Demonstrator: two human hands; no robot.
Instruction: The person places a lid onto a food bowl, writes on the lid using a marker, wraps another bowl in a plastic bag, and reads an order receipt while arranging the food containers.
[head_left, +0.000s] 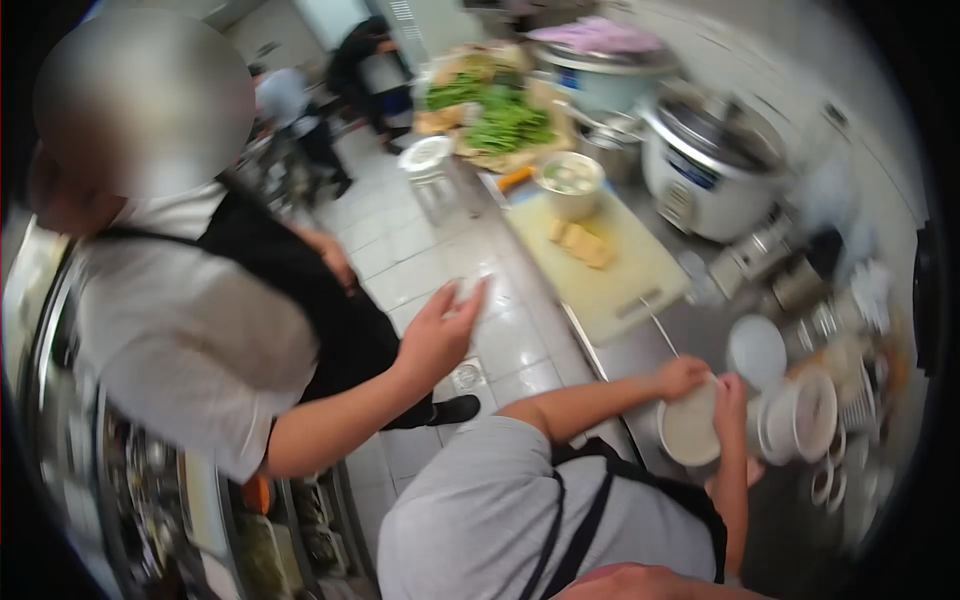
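Note:
My left hand point(684, 378) is closed in a pinch at the upper edge of a round, pale container point(688, 432) on the metal counter. Beside it, my right hand point(732, 398) is closed too, its fingers nearly meeting the left ones above the container's rim. Whatever is between the fingers is too small and blurred to name. A white round lid or plate point(757, 352) lies just beyond my right hand. To its right stand white tubs point(802, 415), and the handles of scissors point(828, 484) show below them.
A co-worker in a black apron point(270, 260) stands close on the left, one hand point(440, 335) raised. A cutting board point(625, 270) carries yellow pieces point(582, 245) and a filled tub point(571, 190). Behind are a rice cooker point(700, 170) and green vegetables point(510, 120). A white stool point(428, 165) stands on the floor.

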